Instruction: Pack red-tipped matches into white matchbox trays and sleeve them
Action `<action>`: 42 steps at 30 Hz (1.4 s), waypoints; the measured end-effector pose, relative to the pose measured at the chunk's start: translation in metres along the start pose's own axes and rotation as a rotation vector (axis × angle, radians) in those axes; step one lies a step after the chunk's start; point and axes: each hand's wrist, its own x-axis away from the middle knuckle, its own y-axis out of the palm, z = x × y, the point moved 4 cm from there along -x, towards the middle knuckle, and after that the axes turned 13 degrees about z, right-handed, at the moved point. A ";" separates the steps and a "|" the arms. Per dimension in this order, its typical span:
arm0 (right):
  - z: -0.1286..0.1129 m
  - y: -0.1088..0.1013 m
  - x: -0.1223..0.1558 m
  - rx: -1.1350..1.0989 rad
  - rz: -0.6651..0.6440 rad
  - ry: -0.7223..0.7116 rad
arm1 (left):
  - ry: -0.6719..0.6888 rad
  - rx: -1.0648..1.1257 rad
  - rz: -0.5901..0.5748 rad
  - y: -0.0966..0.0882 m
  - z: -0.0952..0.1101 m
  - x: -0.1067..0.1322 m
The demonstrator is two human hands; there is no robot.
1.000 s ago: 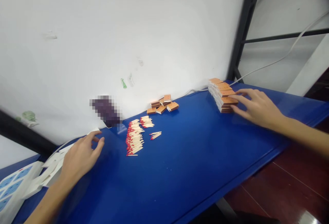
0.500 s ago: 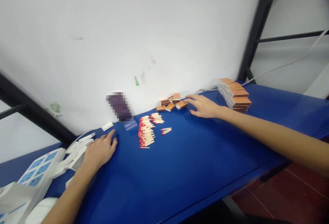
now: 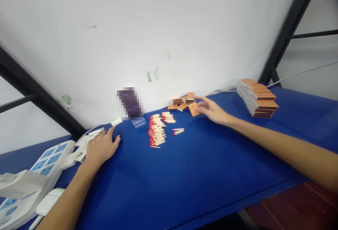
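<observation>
Matchbox (image 3: pixel 193 110) lies farther off than your left hand (image 3: pixel 101 147), which rests palm-down by the white pieces (image 3: pixel 82 148), thumb wide of the fingers. Next, loose matches (image 3: pixel 157 131) lie on the blue table (image 3: pixel 169 180). Beyond, your right hand (image 3: pixel 210 109) holds the tilted matchbox, contents hidden, at the right end of a box pile (image 3: pixel 182 107). Stacked boxes (image 3: pixel 264 103) stand farther right.

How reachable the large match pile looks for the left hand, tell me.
Probably yes: only blue tabletop shows between the left hand and the large match pile.
</observation>
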 end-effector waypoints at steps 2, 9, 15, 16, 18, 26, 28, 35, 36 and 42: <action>-0.002 0.007 0.005 0.007 -0.046 0.003 | 0.000 0.039 -0.016 -0.002 0.002 0.001; -0.003 0.013 0.008 0.135 -0.093 0.008 | 0.017 0.015 0.143 -0.015 0.010 0.000; -0.005 0.013 0.007 0.288 -0.127 -0.098 | -0.009 -0.070 0.193 -0.012 0.002 0.003; -0.005 0.013 0.007 0.288 -0.135 -0.091 | -0.017 -0.067 0.149 -0.009 0.000 0.003; -0.005 0.014 0.007 0.291 -0.163 -0.086 | -0.025 -0.044 0.066 -0.003 -0.004 0.002; -0.012 0.017 0.012 0.293 -0.211 -0.122 | 0.063 -0.010 0.082 -0.007 0.000 0.001; -0.011 0.017 0.013 0.215 -0.204 -0.095 | 0.111 0.020 0.076 -0.008 0.002 0.001; -0.015 0.016 0.018 0.192 -0.193 -0.145 | 0.193 0.065 0.096 -0.013 0.014 0.002; -0.017 0.017 0.019 0.238 -0.207 -0.180 | 0.208 0.078 0.102 -0.013 0.016 0.003; -0.028 0.024 0.031 0.460 -0.272 -0.480 | 0.249 0.219 0.121 -0.010 0.022 0.003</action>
